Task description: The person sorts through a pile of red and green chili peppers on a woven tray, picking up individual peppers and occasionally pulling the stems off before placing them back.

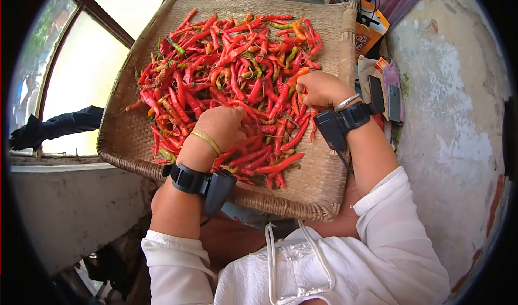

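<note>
A large heap of chili peppers (237, 62), mostly red with some orange and green ones, lies in a shallow woven tray (334, 35). My left hand (221, 126) is over the near-middle of the heap, fingers curled down among the peppers; its fingertips are hidden. My right hand (322, 90) is closed at the heap's right edge, beside an orange-red pepper that touches its knuckles. A bit of orange pepper shows at its fingers. Each wrist wears a black strap with a device and a bangle.
The tray rests over my lap. A window with a dark folded umbrella (65, 124) is at left. On the right are a peeling wall (448, 100), two phones (394, 103) on a bag, and an orange-yellow box (372, 27). Wooden furniture legs show at the back.
</note>
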A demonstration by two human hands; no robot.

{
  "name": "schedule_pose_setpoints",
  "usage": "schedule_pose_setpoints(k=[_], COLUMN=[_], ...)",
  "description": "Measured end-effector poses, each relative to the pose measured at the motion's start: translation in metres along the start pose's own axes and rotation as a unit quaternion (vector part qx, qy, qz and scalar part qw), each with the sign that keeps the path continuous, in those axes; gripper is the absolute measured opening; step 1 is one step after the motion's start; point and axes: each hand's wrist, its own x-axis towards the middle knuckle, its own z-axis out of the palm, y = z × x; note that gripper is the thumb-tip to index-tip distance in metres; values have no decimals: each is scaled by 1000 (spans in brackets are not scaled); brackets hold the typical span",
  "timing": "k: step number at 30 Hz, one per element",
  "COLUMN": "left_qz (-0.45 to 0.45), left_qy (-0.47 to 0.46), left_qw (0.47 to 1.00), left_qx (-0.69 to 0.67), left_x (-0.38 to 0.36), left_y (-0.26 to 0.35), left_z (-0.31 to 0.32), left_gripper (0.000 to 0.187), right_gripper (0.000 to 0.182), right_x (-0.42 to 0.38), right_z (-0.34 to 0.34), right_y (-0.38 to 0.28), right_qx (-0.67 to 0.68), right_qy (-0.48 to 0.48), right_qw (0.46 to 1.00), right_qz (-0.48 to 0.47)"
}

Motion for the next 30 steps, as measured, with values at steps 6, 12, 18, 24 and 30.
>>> schedule_pose_setpoints(k=[6, 12, 18, 24, 30], left_qz=[3, 3, 17, -18, -43], left_qy=[-30, -62, -51, -34, -56], left_qw=[999, 998, 997, 990, 981], left_qx=[12, 1, 55, 133, 179], left_x=[-10, -21, -23, -21, -15], left_y=[-3, -5, -30, -34, -35], left_z=[-7, -16, -3, 0, 8], left_gripper=[35, 33, 24, 23, 19], right_gripper=[30, 32, 32, 25, 16], right_x=[-8, 10, 23, 19, 18], right_z=[-33, -21, 15, 23, -2], right_y=[11, 14, -5, -17, -13], right_qx=[274, 329, 17, -35, 76], right_qy=[76, 324, 73, 42, 133], right_qw=[957, 887, 978, 990, 982], right_qz=[-49, -14, -197, -131, -106])
